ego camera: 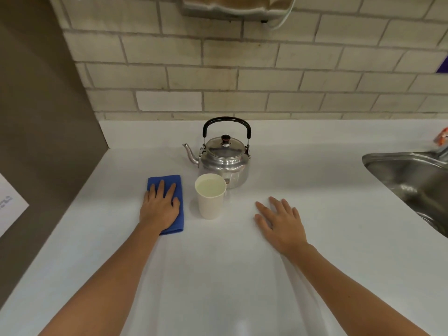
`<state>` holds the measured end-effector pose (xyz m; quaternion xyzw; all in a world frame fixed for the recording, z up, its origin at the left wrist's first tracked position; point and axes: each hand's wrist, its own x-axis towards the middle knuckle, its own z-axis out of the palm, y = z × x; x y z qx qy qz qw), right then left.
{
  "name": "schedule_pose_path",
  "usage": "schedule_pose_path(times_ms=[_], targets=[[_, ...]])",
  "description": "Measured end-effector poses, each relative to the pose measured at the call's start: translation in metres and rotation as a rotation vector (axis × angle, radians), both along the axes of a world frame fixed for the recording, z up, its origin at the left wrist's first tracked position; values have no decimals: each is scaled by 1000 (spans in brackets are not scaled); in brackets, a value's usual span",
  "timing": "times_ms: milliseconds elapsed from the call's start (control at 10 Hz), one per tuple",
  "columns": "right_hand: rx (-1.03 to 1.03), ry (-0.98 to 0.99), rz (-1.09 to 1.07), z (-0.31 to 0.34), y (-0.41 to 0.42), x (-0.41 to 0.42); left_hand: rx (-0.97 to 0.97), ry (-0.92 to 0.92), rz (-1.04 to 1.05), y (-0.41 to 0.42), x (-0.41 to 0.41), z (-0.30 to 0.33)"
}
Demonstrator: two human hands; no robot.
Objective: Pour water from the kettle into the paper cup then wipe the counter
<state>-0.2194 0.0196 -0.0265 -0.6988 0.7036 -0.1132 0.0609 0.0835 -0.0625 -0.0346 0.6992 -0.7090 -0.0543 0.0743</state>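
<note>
Cup holds water; left hand flat on cloth, right hand spread, empty.

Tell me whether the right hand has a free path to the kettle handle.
Probably yes. The right hand lies flat on the counter, and nothing stands between it and the kettle; the paper cup sits off to the left.

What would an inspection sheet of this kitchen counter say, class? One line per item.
Surface: white counter, no spill visible.
Job's things: kettle upright, lid on; paper cup in front of it, holding water; folded blue cloth beside the cup.
Clutter: orange packet at the sink.
Hands: left hand flat on the cloth; right hand flat on the counter.
Cables: pale cord on the wall.
Surroundings: tiled wall, steel sink.
</note>
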Motion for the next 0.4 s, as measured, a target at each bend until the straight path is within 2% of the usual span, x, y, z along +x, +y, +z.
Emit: schedule_pose_path(times_ms=[200,300,400], targets=[[-2,18,11,3,-1,1,47,-33,-5,-4,0,4],[-9,43,8,9,-3,3,131,32,6,-1,0,15],[-36,32,11,20,-12,6,-6,86,3,11,-8,24]])
